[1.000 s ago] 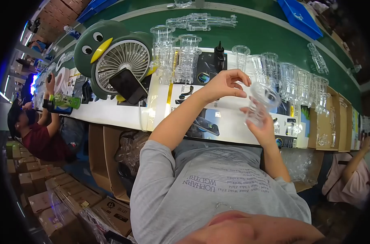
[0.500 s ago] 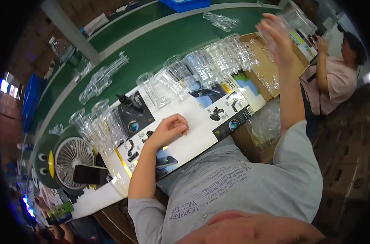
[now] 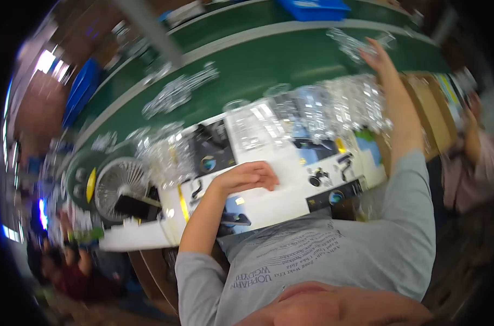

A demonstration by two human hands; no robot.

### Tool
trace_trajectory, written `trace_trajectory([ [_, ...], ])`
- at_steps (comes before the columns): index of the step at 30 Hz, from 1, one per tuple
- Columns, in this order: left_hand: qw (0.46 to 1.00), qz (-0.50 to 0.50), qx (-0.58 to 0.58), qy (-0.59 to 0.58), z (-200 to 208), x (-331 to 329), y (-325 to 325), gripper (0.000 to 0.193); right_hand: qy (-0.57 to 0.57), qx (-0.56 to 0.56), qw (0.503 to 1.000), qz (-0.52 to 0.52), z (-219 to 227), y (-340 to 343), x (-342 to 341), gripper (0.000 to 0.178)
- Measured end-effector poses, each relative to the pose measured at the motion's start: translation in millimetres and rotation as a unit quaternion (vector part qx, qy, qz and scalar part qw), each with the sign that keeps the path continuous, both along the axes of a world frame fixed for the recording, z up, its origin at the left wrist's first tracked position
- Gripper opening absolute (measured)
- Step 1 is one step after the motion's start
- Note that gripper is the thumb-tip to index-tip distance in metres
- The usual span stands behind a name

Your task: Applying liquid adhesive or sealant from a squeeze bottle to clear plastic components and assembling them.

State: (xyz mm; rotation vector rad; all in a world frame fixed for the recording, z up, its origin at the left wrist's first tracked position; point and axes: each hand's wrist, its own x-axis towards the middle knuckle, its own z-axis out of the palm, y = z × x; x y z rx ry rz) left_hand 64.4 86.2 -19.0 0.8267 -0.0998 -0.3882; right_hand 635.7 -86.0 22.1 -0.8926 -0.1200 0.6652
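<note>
A green bench bore one clear plastic piece at eleven o'clock and a second clear piece at one. A white printed board lay centrally; blurred clear cups lined its two-o'clock side.

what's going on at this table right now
A person's right hand is stretched out at a clear plastic piece on the green table; blur hides whether it is gripped. The left hand, loosely curled with nothing visible in it, is over the white board. Beyond it, clear plastic cups are lined up, and a phone sits by a fan.
</note>
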Motion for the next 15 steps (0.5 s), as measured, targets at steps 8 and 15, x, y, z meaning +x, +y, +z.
trace_trajectory([
  [8, 0.999, -0.008, -0.03, -0.023, -1.2, -7.4, 0.9, 0.039, 0.081, -0.011, 0.994, 0.078, -22.5, 25.8, 51.0, 0.047],
  [15, 0.998, -0.034, -0.023, -0.044, -3.6, -6.8, 0.9, 0.037, -0.065, -0.123, 0.989, -0.054, 4.2, 14.2, 69.1, 0.03],
])
